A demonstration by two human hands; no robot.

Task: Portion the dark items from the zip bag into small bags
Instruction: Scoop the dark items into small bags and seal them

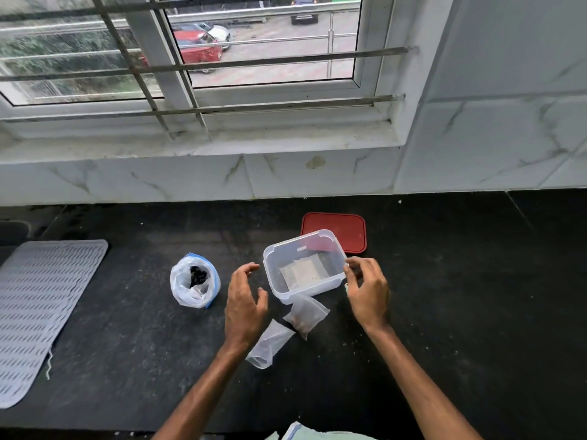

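Observation:
A zip bag stands open on the black counter, left of centre, with dark items inside. A clear plastic container sits at the centre with small flat bags in its bottom. Two small translucent bags lie in front of it: one holds a little dark material, the other lies nearer me. My left hand hovers between the zip bag and the container, fingers loosely spread, holding nothing. My right hand is at the container's right rim, fingers relaxed; I cannot tell if it touches the rim.
A red lid lies behind the container. A grey ribbed mat covers the counter's left part. A marble-tiled wall and a barred window rise behind the counter. Bare black counter stretches to the right.

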